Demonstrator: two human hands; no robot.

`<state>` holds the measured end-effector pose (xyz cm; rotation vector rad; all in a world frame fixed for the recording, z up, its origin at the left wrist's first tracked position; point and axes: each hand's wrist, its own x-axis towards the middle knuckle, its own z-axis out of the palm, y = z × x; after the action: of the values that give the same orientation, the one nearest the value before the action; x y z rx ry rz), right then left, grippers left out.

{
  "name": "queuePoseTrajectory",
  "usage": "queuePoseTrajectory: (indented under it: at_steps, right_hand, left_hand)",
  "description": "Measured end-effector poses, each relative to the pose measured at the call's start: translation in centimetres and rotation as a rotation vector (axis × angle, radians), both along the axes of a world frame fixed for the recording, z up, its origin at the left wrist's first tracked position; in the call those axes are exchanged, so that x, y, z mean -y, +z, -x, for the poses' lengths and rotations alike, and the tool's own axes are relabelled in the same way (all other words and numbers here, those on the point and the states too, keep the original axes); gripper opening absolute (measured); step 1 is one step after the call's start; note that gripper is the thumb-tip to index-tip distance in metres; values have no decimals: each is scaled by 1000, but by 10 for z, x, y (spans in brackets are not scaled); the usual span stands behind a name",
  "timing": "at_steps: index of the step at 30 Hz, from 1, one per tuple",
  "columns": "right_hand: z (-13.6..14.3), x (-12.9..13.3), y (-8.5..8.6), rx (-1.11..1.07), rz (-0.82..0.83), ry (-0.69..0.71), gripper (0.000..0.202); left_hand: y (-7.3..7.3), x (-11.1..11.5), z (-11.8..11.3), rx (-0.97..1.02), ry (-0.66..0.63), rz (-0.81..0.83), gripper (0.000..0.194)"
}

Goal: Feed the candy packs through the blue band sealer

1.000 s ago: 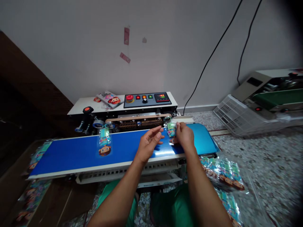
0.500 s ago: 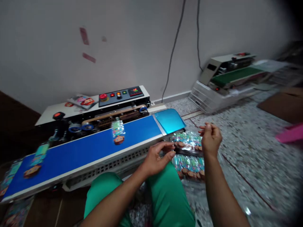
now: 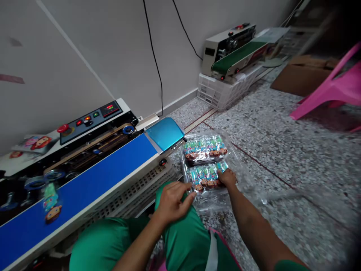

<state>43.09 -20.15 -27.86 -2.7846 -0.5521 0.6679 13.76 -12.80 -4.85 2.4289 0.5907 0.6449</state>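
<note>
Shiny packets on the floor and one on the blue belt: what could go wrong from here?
The right hand is at the near row of packets, which lie close together, so it might drag neighbours out of line. Clear plastic spreads around that row and could snag. The lone packet on the blue belt has its upper end near a blue-rimmed wheel; it might crease if crooked.

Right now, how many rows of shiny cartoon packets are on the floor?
2. The farther row of shiny clear cartoon packets is near the shiny blue plate; the nearer row, by the right hand. Packets underneath may be hidden.
</note>
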Motion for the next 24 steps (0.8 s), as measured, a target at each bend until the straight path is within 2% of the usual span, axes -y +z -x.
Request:
queuePoseTrajectory:
  at_steps: [3,7,11,16,24]
  right_hand:
    - [4,1,-14,25,43,-22,64]
    - [3,-1,-22,39,71,-50,55]
    - [-1,-1,-25,12,80,-70,48]
    - [-11,-5,-26,-55,86,-103,69]
    - [-11,-9,-24,-137,84,-75,73]
  left_hand:
    - [-1,-1,-4,4,15,11,23]
    - [-1,-3,-12,-4,28,49,22]
    - [0,-3,-17,-7,23,76,21]
    - [-2,-4,-17,1,30,85,20]
    - [-2,-3,-13,11,42,80,19]
